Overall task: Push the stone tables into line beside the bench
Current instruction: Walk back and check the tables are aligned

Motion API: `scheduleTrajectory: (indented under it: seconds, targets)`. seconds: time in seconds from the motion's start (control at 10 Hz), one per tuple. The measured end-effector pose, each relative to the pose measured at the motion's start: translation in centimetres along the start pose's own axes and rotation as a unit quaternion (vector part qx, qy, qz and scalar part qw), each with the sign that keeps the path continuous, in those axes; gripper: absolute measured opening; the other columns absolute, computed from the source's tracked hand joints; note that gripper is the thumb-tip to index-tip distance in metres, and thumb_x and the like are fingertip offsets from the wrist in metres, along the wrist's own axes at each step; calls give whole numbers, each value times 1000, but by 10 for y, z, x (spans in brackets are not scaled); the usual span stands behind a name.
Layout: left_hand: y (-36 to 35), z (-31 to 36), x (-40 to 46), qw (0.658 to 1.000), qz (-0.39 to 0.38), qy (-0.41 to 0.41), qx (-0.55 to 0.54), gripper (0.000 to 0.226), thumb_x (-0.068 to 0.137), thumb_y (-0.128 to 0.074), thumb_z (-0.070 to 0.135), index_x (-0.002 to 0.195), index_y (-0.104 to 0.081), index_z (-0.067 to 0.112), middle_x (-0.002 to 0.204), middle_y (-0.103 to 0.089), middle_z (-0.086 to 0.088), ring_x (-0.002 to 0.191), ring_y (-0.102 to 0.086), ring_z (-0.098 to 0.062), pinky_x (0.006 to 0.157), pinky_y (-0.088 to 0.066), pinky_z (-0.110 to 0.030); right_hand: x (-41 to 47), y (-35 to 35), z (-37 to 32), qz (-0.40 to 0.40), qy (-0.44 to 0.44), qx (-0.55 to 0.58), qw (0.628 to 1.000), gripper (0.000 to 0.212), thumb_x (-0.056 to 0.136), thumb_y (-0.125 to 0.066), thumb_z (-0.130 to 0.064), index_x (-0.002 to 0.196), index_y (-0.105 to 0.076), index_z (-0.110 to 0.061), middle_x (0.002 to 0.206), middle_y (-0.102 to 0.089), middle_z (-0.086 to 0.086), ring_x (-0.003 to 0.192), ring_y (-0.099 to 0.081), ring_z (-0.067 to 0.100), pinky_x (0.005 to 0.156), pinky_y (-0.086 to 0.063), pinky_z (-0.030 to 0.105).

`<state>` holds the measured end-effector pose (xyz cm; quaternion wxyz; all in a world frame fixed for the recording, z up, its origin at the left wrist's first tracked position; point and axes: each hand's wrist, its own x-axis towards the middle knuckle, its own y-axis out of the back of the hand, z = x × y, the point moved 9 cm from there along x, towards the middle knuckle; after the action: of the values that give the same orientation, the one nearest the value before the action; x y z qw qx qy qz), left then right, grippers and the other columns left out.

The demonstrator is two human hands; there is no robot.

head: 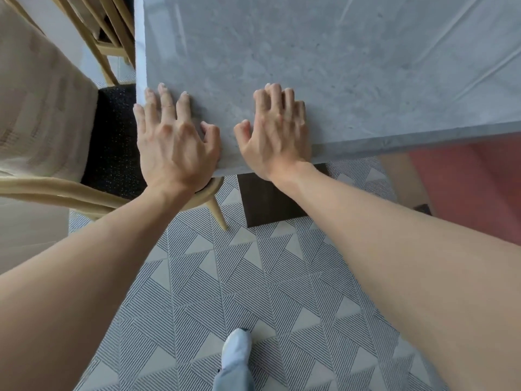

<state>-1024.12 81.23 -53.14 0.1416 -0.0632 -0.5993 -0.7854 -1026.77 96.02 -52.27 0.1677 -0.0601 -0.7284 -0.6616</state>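
A grey stone table [324,60] fills the upper half of the view, its near corner pointing toward me. My left hand [174,139] lies flat on that corner, fingers spread along the table's left edge. My right hand [275,134] presses flat on the top just to the right, wrist over the near edge, fingers slightly bent. Neither hand grips anything. A reddish padded seat [473,187], perhaps the bench, shows under the table's right side.
A wooden chair [107,198] with a black seat cushion [112,142] stands tight against the table's left edge. A dark table base [267,201] sits below the corner. My foot in a pale shoe [235,351] stands on the patterned tile floor [225,277].
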Motion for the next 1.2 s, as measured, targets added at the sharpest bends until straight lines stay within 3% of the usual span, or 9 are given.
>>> scheduleTrajectory:
  seconds: [0.1,0.2,0.3,0.4,0.8,0.9,1.0,1.1,1.2]
  targets:
    - [9,6,2,998,-59,-15,-19,57,96,-39,36,142,-41,2,156,-31,-28,147,-22,-42,120,-15,-53,6,6,4,-75,1,-1,997,46,90,-39,-40,121,-51,-9,131,-51,12,122,-44,29,105,-32,41]
    - [23,-1,4,977,-200,-78,23,59,102,-39,40,147,-36,2,153,-34,-28,142,-30,-44,113,-29,-53,12,28,4,-244,15,38,969,48,95,-42,-43,125,-56,-8,134,-50,9,126,-44,29,102,-36,43]
    - [57,-13,17,957,-288,-5,-21,57,101,-31,46,138,-45,6,123,-61,-23,112,-58,-44,88,-46,-49,2,74,10,-291,12,73,954,43,98,-41,-38,123,-61,-9,134,-51,9,126,-47,29,100,-38,42]
    - [109,-7,16,938,-344,-12,-33,50,102,-32,46,130,-54,10,111,-69,-16,101,-65,-36,89,-50,-47,-14,132,20,-316,28,55,947,38,98,-42,-29,125,-55,-7,135,-50,9,125,-48,28,95,-41,41]
    - [362,82,74,970,-129,-53,-199,9,97,-55,41,92,-55,34,86,-69,3,72,-65,-11,70,-54,-37,35,380,54,-186,21,100,977,24,97,-47,-32,111,-58,-16,120,-54,4,108,-57,29,84,-44,36]
    - [409,115,58,968,-102,-55,-223,14,99,-53,36,100,-60,23,85,-68,2,69,-62,-2,68,-50,-32,20,431,74,-155,10,127,980,23,95,-51,-32,111,-59,-17,120,-55,2,106,-58,27,83,-45,33]
    - [453,155,29,949,-54,-61,-305,22,101,-51,34,104,-62,15,86,-66,5,72,-63,-4,53,-48,-10,-1,478,103,-92,-32,214,972,24,94,-54,-27,112,-64,-15,116,-62,4,105,-60,24,86,-44,29]
    - [479,188,5,919,-34,-66,-388,31,102,-48,36,110,-64,10,95,-71,-5,81,-69,-19,63,-57,-20,-19,512,135,-24,-91,334,938,18,91,-60,-25,105,-68,-17,101,-69,2,95,-64,20,78,-45,26]
    - [489,230,-29,859,-20,-61,-508,35,103,-46,37,112,-66,10,102,-72,-11,88,-70,-28,75,-58,-45,-47,547,175,42,-132,503,853,6,90,-60,-19,89,-66,-22,87,-69,1,79,-69,16,80,-56,40]
